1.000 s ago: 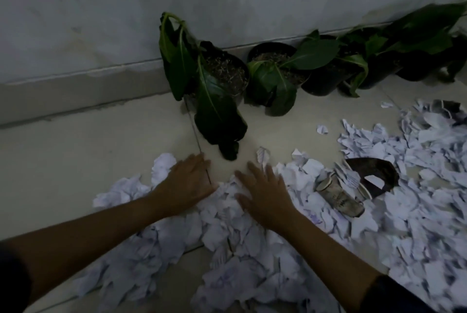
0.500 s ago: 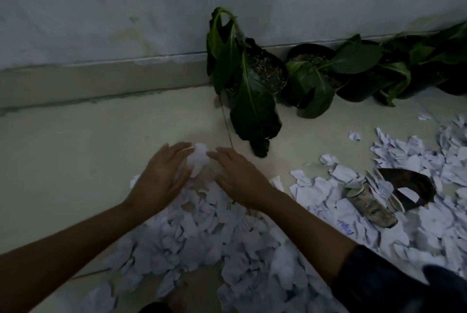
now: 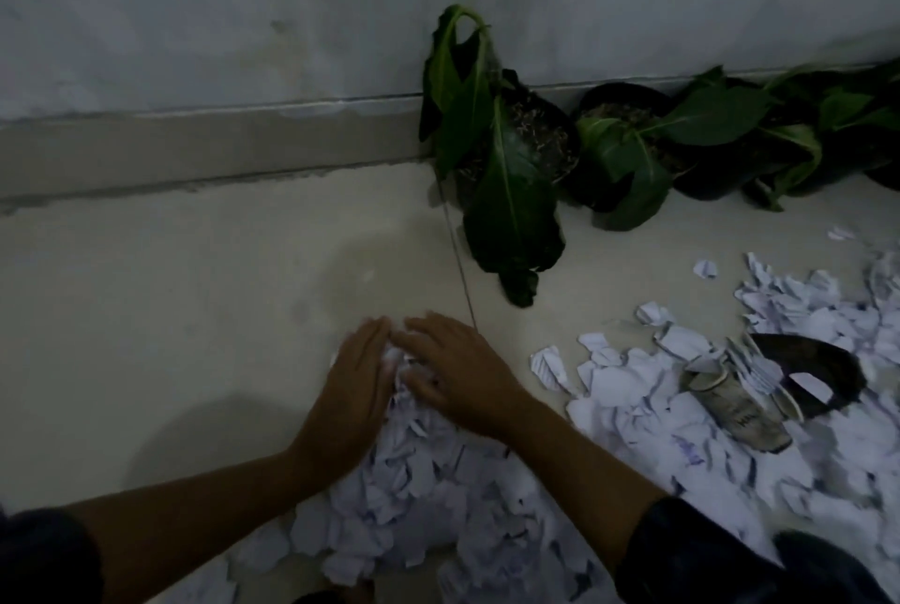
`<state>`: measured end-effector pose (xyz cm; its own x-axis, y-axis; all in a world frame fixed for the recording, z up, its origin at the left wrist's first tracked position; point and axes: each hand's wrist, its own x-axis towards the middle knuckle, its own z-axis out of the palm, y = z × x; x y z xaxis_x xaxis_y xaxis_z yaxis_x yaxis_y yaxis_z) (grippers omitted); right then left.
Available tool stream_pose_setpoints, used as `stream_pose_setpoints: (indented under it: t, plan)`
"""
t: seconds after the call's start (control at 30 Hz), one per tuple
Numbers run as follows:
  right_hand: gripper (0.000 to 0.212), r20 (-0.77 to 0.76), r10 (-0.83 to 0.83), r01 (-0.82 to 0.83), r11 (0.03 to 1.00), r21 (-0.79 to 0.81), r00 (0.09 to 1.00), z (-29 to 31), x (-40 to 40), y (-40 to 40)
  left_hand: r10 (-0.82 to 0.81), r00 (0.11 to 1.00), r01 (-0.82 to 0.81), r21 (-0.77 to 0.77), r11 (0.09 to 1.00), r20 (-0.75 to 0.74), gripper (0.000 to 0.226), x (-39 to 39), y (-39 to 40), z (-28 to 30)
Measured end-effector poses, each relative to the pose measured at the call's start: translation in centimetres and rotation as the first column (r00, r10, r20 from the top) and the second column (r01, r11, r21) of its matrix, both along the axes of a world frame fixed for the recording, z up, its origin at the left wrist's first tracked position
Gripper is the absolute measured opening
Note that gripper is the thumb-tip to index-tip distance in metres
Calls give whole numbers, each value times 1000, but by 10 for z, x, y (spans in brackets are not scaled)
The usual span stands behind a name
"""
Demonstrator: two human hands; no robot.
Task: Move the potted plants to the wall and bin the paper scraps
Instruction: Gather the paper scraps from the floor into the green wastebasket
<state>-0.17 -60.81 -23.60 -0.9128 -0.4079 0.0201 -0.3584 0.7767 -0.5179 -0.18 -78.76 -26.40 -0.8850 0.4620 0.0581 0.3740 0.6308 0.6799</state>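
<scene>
- looking at the paper scraps [image 3: 404,472] first: a loose white heap on the floor [image 3: 170,311], with a wider scatter spreading to the right.
- my left hand [image 3: 348,394] and right hand [image 3: 462,379] lie flat with fingers straight, fingertips nearly meeting at the far end of the heap, palms pressing its sides inward.
- i judge the scraps light, soft and crumpled; they will slip out of a loose hold, so i should take them from below and both sides, squeezed into one bundle.
- no bin is in view, so i cannot tell where the bundle goes.
- the potted plants [image 3: 531,150] stand in a row touching the wall [image 3: 243,18], which looks like that part done.
- a dark broken pot piece [image 3: 808,369] and a crushed cup [image 3: 730,408] lie among the right-hand scraps; what they are exactly is hard to tell.
</scene>
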Motion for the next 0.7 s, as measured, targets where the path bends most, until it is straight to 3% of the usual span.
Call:
stream_pose_setpoints:
  t: [0.13, 0.2, 0.3, 0.37, 0.47, 0.57, 0.7]
  plan:
    - [41, -31, -80, 81, 997, 17, 996, 2, 43, 46, -204, 978, 206, 66, 976, -34, 47, 7, 38, -4]
    - [40, -3, -146, 146, 989, -24, 989, 7, 68, 72, -322, 944, 309, 146, 940, 74, 46, 18, 66, -3]
    - [33, -4, -265, 264, 962, -71, 964, 22, 103, 106, -527, 817, 446, 321, 835, 235, 47, 39, 110, 15]
    - [28, -70, -381, 371, 920, -126, 922, 32, 119, 129, -601, 755, 492, 379, 784, 263, 53, 44, 136, 30]
    - [29, -178, -596, 578, 803, -144, 783, 44, 112, 167, -595, 787, 517, 349, 782, 166, 59, 24, 172, 40]
    - [37, -267, -696, 734, 675, 74, 667, 51, 74, 210, -551, 830, 523, 224, 822, 87, 59, -15, 215, 40]
    - [57, -31, -737, 670, 596, 443, 676, 47, 26, 258, -539, 840, 537, 51, 842, 61, 60, -42, 263, 30]
